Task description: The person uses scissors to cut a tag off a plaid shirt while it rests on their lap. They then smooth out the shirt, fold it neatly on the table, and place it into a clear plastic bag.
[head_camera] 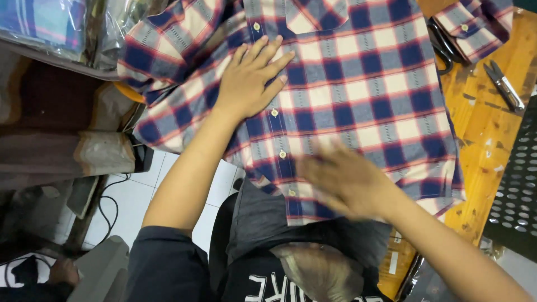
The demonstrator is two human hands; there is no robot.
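Observation:
A plaid shirt [363,84] in navy, cream and red lies spread, front up and buttoned, on a wooden table [486,128]. My left hand [251,78] rests flat with fingers spread on the shirt's left half beside the button row. My right hand [347,179] is blurred by motion and lies palm down on the shirt's lower hem, near the table's front edge. Neither hand holds anything.
Black scissors [442,47] and small thread snips [505,86] lie on the table right of the shirt. A black perforated panel [517,184] stands at the far right. Folded plaid cloth in plastic bags [50,22] is stacked top left. White floor tiles [140,196] and a cable show below.

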